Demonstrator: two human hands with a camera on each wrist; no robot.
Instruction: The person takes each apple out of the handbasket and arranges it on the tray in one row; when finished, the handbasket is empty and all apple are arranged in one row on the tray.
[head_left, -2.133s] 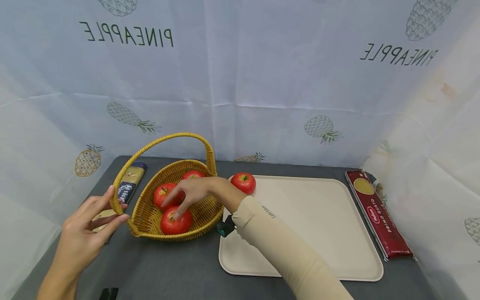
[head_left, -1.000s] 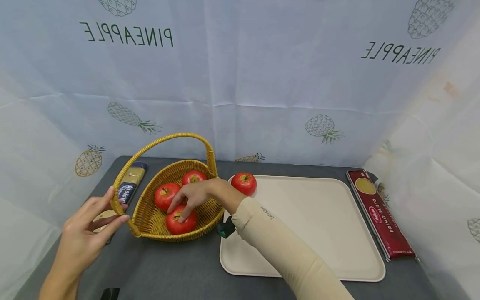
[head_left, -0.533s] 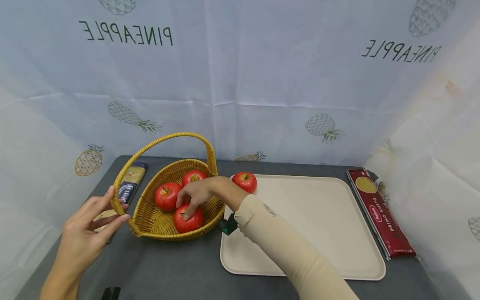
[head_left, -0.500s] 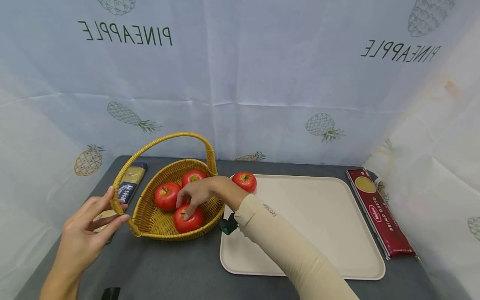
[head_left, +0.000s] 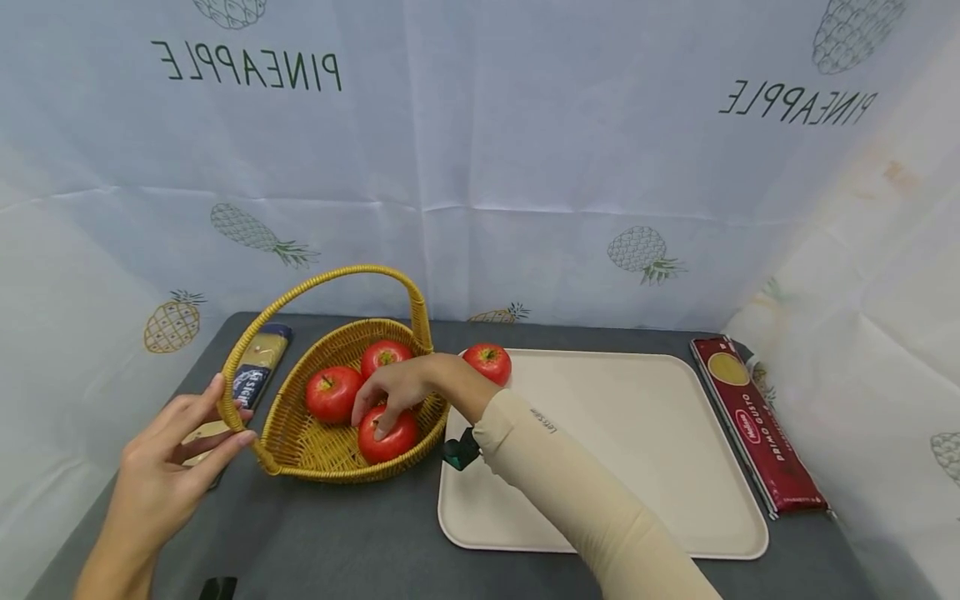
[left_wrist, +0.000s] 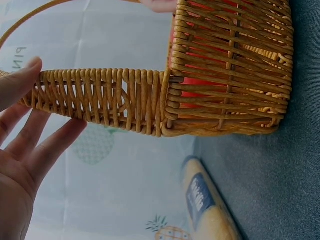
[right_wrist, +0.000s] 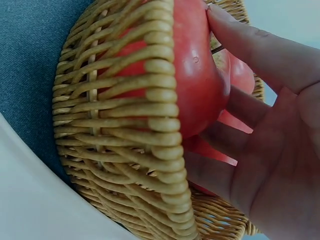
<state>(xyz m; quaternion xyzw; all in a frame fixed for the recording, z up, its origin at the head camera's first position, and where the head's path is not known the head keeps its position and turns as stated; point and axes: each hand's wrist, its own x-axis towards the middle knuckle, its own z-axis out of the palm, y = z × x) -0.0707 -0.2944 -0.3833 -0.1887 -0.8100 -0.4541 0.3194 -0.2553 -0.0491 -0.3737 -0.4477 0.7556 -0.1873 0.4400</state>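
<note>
Gripping one apple (head_left: 399,443) at the basket's (head_left: 318,450) 4 o'clock, close inside the rim, the right hand (head_left: 405,387) has its fingertips partly hidden behind fruit. Wicker floor shows at 7 o'clock. Left hand (head_left: 167,462) pinches the handle (head_left: 292,296) at 9 o'clock. The gripped apple has shifted from 6 o'clock.

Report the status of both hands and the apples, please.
Left hand holds basket handle. Right hand grips nearest apple, inside basket. Basket rim stands between that apple and tray.
</note>
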